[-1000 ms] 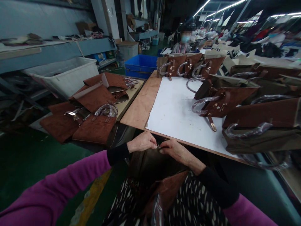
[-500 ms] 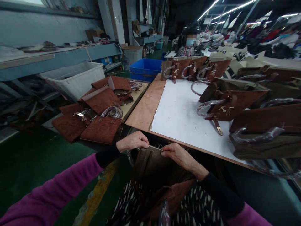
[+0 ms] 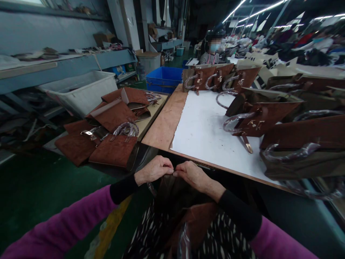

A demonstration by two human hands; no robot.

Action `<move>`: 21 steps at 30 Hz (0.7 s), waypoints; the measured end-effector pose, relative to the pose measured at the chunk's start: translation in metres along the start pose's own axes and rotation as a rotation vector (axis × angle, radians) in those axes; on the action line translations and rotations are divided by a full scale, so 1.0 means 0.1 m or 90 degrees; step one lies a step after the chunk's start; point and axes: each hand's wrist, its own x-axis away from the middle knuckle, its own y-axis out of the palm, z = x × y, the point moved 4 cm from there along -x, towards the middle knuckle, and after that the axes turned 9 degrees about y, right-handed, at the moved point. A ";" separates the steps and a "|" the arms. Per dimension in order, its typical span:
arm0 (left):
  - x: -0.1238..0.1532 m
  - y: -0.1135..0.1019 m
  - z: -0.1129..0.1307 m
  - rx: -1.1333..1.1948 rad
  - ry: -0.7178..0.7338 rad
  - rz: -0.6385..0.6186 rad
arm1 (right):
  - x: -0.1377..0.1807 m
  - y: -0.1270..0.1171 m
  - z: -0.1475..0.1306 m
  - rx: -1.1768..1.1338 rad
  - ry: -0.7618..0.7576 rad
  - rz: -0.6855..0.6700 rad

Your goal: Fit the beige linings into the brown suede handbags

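Observation:
A brown handbag (image 3: 198, 218) rests on my lap, over black-and-white patterned cloth, with a plastic-wrapped handle at its near side. My left hand (image 3: 155, 169) pinches the bag's far top edge. Close beside it, my right hand (image 3: 193, 175) pinches the same edge, so the two sets of fingertips nearly meet. The bag's dark inside lies below my wrists. What the fingertips press between them is partly hidden.
Brown handbags (image 3: 265, 118) with wrapped handles stand along the right of the white-covered table (image 3: 199, 126). More bags (image 3: 113, 115) lie piled at the left. Beyond are a blue bin (image 3: 164, 78), a white tub (image 3: 81, 90) and a masked person (image 3: 210, 54).
My right hand has slid left along the bag's edge until it almost touches my left hand. The edge between them, exposed before, is now mostly covered.

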 end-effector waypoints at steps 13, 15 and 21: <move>0.08 -0.04 -0.02 0.019 0.014 0.000 | 0.57 -0.22 1.00 -0.022 0.197 -0.031; 0.09 -0.04 0.04 0.019 0.050 0.003 | 0.63 -0.18 1.00 -0.053 0.217 -0.003; 0.10 0.04 0.14 -0.081 0.029 -0.079 | 0.58 -0.14 0.93 -0.149 0.220 0.047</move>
